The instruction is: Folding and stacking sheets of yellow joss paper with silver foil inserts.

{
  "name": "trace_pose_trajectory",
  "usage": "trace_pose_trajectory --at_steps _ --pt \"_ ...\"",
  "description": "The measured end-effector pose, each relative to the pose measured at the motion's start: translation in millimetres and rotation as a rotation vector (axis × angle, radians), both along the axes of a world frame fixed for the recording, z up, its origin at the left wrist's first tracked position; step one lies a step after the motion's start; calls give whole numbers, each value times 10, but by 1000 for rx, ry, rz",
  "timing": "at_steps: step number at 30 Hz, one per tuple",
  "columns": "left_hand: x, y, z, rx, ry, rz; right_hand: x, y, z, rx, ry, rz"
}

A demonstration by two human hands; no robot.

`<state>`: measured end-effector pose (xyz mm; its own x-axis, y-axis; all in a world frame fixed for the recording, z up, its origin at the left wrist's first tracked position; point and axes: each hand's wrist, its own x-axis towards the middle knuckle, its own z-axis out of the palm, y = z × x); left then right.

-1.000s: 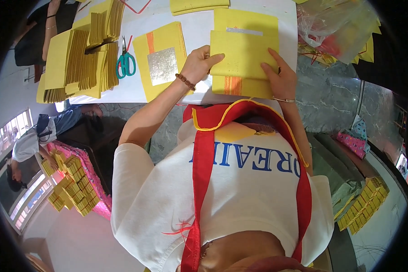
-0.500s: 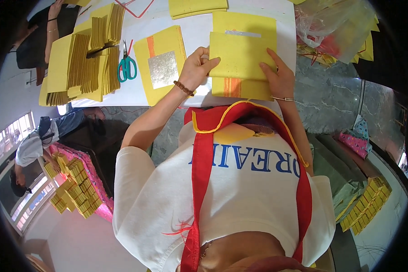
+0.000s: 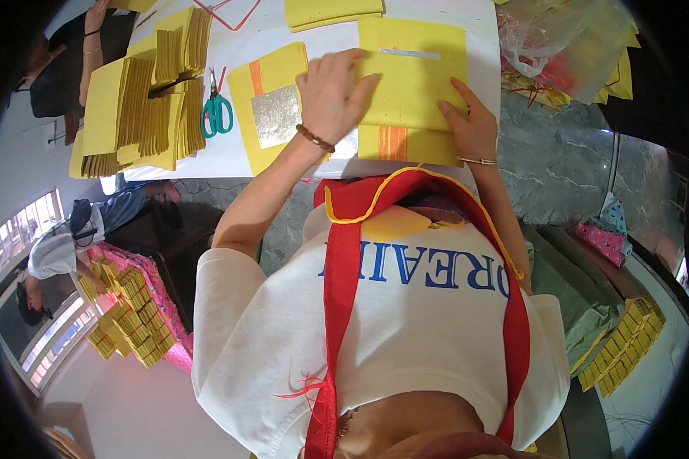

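Note:
A yellow paper sheet (image 3: 413, 92) lies folded on the table in front of me. A narrow silver strip shows near its far edge, and an orange-striped part (image 3: 393, 143) shows below the folded edge. My left hand (image 3: 333, 96) is open at the sheet's left side, fingers spread, with the fingertips by its far left part. At the right edge, my right hand (image 3: 473, 122) rests with thumb and forefinger apart on the paper; its other fingers are partly hidden. Left of my left hand lies another yellow sheet (image 3: 245, 84) with a silver square (image 3: 278, 116) and orange stripes.
Teal-handled scissors (image 3: 217, 115) lie beside stacked yellow paper bundles (image 3: 104, 107) at the table's left. More yellow sheets (image 3: 333, 11) lie at the far side. A clear plastic bag (image 3: 562, 46) is at the far right. Other people are at the left, one by yellow bundles (image 3: 138, 314).
My left hand has let go of the folded part's left edge and moved away from me, its fingers spreading. The folded part now lies flatter. My right hand stays nearly where it was.

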<state>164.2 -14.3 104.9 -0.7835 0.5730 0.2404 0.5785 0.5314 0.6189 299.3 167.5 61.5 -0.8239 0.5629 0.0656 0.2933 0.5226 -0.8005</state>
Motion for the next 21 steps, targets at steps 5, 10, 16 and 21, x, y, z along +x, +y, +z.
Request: trace_pose_trajectory --at_steps 5,10,16,21 --pt "142 361 -63 -144 365 -278 -14 -8 -1 -40 4 8" --pt "245 424 -343 -294 432 -423 -5 -28 -38 -46 38 7" --pt "246 426 -432 -377 416 -445 222 -207 195 475 -98 -35" --pt "229 402 -405 -257 382 -472 431 -250 -67 630 -118 310"
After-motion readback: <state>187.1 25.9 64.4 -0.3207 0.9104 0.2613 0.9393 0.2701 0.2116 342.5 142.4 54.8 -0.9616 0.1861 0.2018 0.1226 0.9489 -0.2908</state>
